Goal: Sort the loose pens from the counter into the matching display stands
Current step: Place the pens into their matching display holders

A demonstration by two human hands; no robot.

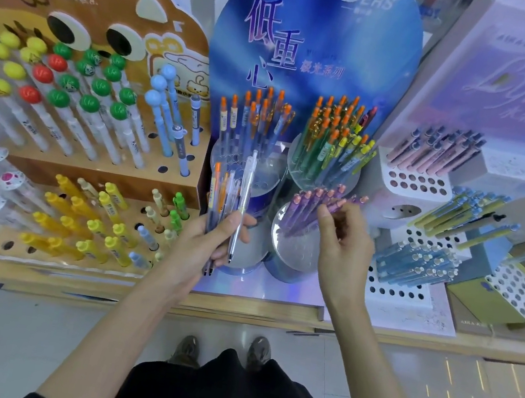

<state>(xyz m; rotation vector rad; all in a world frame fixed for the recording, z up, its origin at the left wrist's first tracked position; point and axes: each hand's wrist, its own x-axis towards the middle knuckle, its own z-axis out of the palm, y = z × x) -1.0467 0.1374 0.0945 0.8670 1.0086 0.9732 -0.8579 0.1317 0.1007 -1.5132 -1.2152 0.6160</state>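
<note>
The left hand [209, 242] is raised in front of the blue display stand [315, 52], its fingers [236, 225] curled round a bundle of loose pens [220, 199] held upright with the tips pointing down. Among them are a clear pen [245, 196] that stands taller than the others and several orange-topped ones with blue barrels. The bundle hides most of the stand's near left cup [245, 254]. The right hand [344, 249] reaches to the near right cup [294, 248], where the purple pens [304, 209] lean in a fan. Its thumb and forefinger are narrowed to a pinch on one purple pen [335, 206] near its top, and the other fingers are curled loosely behind. The far left cup [269, 165] holds orange-topped blue pens [253, 118]. The far right cup [323, 177] holds green and yellow pens [336, 138] with orange or yellow tops. Just left of the blue stand is a brown animal-faced stand [88, 9], filled with ball-topped pens [66, 81] in yellow, red, green and pale blue, with yellow pens [86, 219] on its lower tier. To the right, a white stand [418, 185] carries pink pens [434, 150], with blue pens [415, 264] lying on a lower perforated tier. All the stands sit on the wooden worktop [236, 310], and the person's shoes [259, 353] show on the floor below.
</note>
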